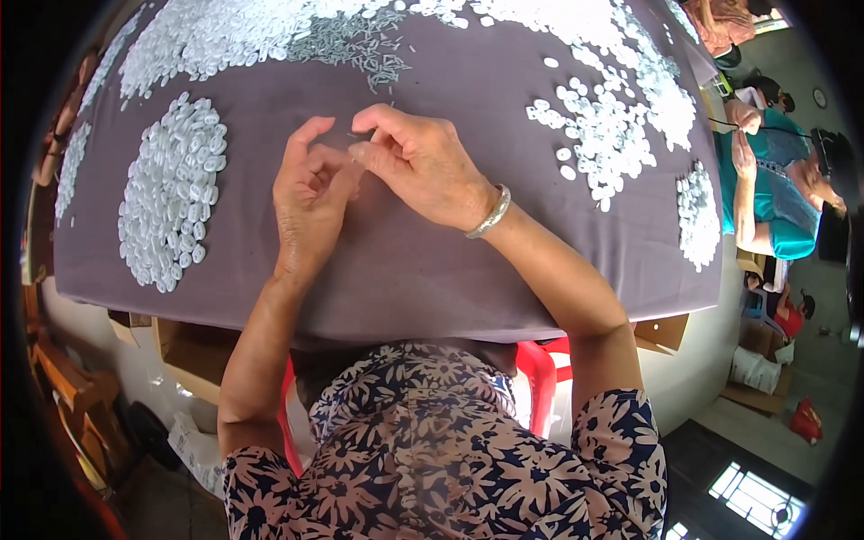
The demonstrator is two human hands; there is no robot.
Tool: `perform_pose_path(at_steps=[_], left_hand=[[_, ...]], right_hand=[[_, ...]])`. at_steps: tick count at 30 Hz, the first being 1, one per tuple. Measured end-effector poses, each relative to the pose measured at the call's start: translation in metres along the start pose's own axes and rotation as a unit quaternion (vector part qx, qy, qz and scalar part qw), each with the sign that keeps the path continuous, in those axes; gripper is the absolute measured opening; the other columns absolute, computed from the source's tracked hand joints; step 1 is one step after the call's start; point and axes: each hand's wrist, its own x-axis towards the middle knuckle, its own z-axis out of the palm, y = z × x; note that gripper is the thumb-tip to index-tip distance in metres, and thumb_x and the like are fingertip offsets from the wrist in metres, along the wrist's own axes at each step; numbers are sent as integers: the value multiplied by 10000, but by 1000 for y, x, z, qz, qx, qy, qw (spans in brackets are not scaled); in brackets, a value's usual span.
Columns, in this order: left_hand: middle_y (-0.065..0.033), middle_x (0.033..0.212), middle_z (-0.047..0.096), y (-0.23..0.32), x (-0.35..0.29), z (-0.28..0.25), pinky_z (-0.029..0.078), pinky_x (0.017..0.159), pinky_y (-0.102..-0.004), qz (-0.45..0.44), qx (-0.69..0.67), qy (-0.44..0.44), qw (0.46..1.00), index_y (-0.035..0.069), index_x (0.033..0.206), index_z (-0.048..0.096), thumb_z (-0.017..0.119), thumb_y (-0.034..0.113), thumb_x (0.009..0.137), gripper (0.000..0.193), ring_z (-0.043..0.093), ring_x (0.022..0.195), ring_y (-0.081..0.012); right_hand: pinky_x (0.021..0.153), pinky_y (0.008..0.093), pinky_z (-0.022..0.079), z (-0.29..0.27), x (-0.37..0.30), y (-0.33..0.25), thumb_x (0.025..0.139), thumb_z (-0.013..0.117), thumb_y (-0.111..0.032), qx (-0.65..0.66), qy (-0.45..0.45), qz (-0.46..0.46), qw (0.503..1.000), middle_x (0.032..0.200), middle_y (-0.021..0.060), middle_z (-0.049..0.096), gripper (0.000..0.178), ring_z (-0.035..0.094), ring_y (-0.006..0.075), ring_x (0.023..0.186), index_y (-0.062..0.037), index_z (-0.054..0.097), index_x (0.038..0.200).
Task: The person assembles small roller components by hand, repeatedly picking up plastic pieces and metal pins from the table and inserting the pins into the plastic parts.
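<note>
Over the middle of the cloth, my left hand [313, 175] and my right hand [421, 162] meet at the fingertips. The right thumb and index finger are pinched together, with a thin dark sliver by their tips, too small to name. On the left, the fingers curl in and the thumb reaches toward the right hand's tips; motion smears that spot, and whatever is held there cannot be made out. Beyond my hands lies a heap of small grey pins [360, 49]. Left of my left hand is a pile of small white oval plastic pieces [171, 193].
A purple-grey cloth [432, 279] covers the table. More white pieces form a long heap [216, 40] at the far side and a scattered pile [612, 135] at the right. A person in a teal top [783, 180] works at the right edge. Cardboard boxes [184, 355] stand below the near edge.
</note>
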Motion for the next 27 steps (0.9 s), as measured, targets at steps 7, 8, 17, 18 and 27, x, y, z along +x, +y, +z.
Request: perform_pose_path(at_steps=[7, 8, 17, 18, 27], left_hand=[[11, 727, 579, 6, -3, -1, 408, 553, -186, -9, -1, 5, 1000, 25, 1234, 451, 635, -23, 835, 441, 506, 616, -47], [9, 729, 579, 7, -3, 0, 412, 555, -187, -12, -2, 5, 1000, 26, 1227, 455, 635, -22, 836, 434, 507, 618, -48], [1, 740, 590, 5, -3, 0, 420, 552, -195, -23, 4, -4, 1000, 23, 1199, 472, 633, -27, 827, 409, 514, 621, -51], [0, 743, 592, 5, -3, 0, 420, 549, -196, -26, 8, -5, 1000, 23, 1195, 475, 633, -30, 825, 406, 514, 619, -51], [1, 771, 581, 8, -4, 1, 410, 548, -201, -55, -24, 9, 998, 33, 1204, 479, 634, -6, 843, 395, 501, 609, -57]], right_hand=[[538, 183, 431, -79, -10, 3, 891, 636, -183, -5, -14, 121, 992, 725, -67, 595, 100, 516, 17, 633, -93, 669, 917], [527, 190, 424, -99, -16, 4, 883, 642, -173, -52, -15, 129, 990, 719, -60, 595, 98, 510, 21, 626, -81, 670, 902], [542, 250, 420, -175, -76, 14, 785, 678, -88, -247, -45, 217, 943, 672, 25, 590, 90, 513, 76, 588, -2, 656, 797], [562, 281, 445, -172, -80, 21, 757, 686, -71, -293, -48, 155, 942, 686, 58, 594, 85, 557, 160, 586, -11, 651, 806], [639, 425, 496, -130, -80, 24, 691, 624, 19, -533, -45, 51, 844, 736, 140, 600, 123, 626, 321, 702, -15, 532, 765]])
